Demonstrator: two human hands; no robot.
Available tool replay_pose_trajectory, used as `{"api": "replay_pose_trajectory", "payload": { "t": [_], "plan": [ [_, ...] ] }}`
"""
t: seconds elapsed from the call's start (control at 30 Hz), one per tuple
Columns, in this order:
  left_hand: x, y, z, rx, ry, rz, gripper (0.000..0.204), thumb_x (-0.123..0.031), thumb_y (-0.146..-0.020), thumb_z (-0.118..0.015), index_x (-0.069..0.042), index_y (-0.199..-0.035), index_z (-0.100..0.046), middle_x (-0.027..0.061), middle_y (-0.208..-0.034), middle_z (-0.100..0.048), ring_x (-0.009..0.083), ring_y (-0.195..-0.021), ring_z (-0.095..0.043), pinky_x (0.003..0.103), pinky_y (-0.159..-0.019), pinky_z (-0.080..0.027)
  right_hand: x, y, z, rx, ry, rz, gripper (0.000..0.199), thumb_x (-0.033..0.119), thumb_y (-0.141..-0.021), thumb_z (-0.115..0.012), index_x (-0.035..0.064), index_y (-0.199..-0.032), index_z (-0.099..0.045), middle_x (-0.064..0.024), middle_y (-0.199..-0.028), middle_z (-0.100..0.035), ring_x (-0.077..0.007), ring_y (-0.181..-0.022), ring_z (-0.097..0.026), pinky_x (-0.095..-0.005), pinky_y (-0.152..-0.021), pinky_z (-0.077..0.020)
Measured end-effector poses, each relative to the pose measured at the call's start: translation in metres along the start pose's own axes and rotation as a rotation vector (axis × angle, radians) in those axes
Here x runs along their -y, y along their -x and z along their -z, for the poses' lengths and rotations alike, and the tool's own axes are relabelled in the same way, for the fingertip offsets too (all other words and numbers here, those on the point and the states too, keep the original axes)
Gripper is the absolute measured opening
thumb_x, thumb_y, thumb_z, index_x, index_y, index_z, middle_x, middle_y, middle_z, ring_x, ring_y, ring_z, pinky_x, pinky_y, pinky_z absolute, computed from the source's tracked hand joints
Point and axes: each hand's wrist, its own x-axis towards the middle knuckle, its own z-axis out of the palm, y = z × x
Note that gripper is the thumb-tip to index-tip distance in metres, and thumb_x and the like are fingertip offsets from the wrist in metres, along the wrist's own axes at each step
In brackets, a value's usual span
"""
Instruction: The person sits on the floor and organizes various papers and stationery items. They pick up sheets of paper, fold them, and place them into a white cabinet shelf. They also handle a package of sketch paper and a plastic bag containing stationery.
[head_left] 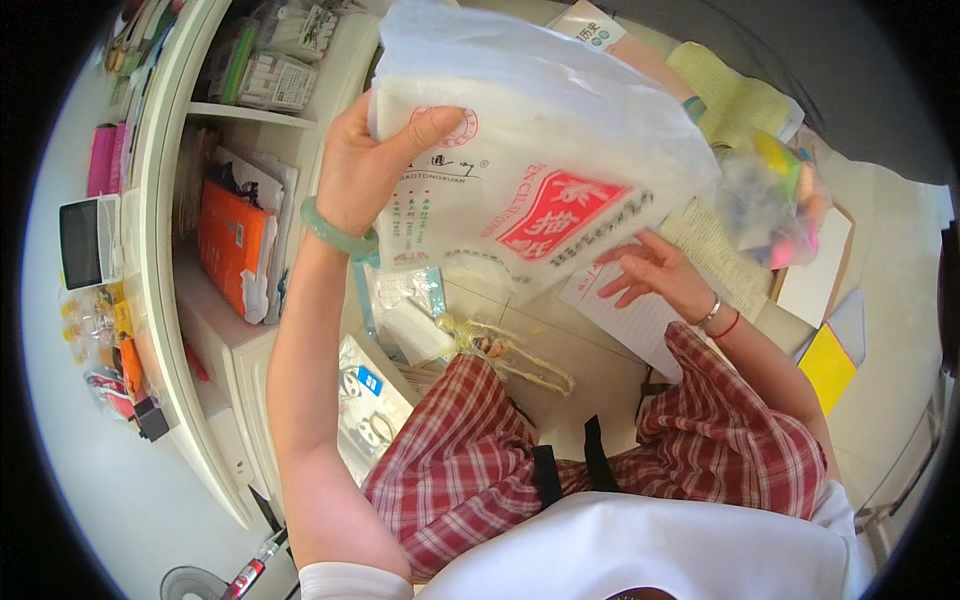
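My left hand (368, 165) is raised and grips the upper left edge of a large white plastic packet of paper (530, 150) with a red label, thumb on its front. A green bangle sits on that wrist. My right hand (655, 275) is under the packet's lower right corner, fingers spread, resting on a lined white sheet (625, 315) on the floor. It wears a bracelet and a red cord. My knees in red plaid fabric (470, 460) are below.
A white shelf unit (225, 350) stands at left with an orange packet (232, 245) and boxes. On the floor lie clear bags (375, 400), a small skeleton model (510, 350), a yellow notepad (828, 365), books and a bag of coloured items (775, 195).
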Motion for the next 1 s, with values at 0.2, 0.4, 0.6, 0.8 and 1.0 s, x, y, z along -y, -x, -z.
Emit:
{"api": "replay_pose_trajectory", "payload": {
  "t": [0.2, 0.4, 0.6, 0.8, 1.0],
  "plan": [
    [-0.059, 0.008, -0.009, 0.175, 0.252, -0.312, 0.024, -0.011, -0.079, -0.072, -0.001, -0.1, -0.066, 0.008, -0.095, -0.068, 0.0167, -0.09, -0.063, 0.03, -0.078, -0.051, 0.035, 0.0, 0.026, -0.21, 0.091, 0.457, 0.038, 0.021, -0.092, -0.058, 0.0023, -0.123, -0.048, -0.0124, -0.117, -0.059, -0.0237, -0.103, -0.06, -0.0342, -0.086, -0.0506],
    [0.0, 0.05, -0.039, 0.391, -0.341, -0.748, 0.034, -0.009, -0.068, -0.07, -0.011, -0.101, -0.063, 0.0069, -0.113, -0.062, 0.0279, -0.104, -0.06, 0.04, -0.09, -0.047, 0.05, -0.012, 0.042, -0.252, -0.012, 0.527, 0.036, 0.019, -0.091, -0.054, 0.004, -0.122, -0.051, -0.0043, -0.119, -0.053, -0.0115, -0.106, -0.054, -0.0261, -0.089, -0.0465],
    [0.146, 0.114, -0.085, 0.572, -0.658, -0.767, 0.029, -0.011, -0.072, -0.062, -0.016, -0.101, -0.061, 0.0025, -0.11, -0.062, 0.0229, -0.103, -0.06, 0.035, -0.087, -0.047, -0.04, -0.03, 0.086, -0.431, -0.24, 0.518, 0.035, 0.007, -0.094, -0.045, 0.0047, -0.128, -0.052, -0.0037, -0.132, -0.05, -0.0118, -0.109, -0.053, -0.0253, -0.091, -0.0457],
    [0.171, 0.143, -0.096, 0.76, -0.629, -0.538, 0.023, -0.011, -0.077, -0.061, -0.014, -0.1, -0.061, 0.0004, -0.087, -0.062, 0.0172, -0.082, -0.061, 0.032, -0.071, -0.047, -0.069, 0.003, 0.095, -0.548, 0.037, 0.276, 0.04, 0.002, -0.091, -0.049, 0.0095, -0.13, -0.052, -0.0029, -0.124, -0.058, -0.0135, -0.11, -0.054, -0.0265, -0.092, -0.0443],
    [0.114, 0.102, -0.089, 0.507, -0.378, -0.439, 0.007, -0.011, -0.084, -0.062, -0.008, -0.089, -0.063, 0.0065, -0.084, -0.063, 0.0242, -0.075, -0.062, 0.033, -0.064, -0.047, 0.013, 0.025, 0.058, -0.497, 0.923, 0.525, 0.041, 0.019, -0.09, -0.056, 0.0058, -0.129, -0.05, -0.009, -0.127, -0.056, -0.0218, -0.117, -0.052, -0.0337, -0.1, -0.0387]
  ]
}}
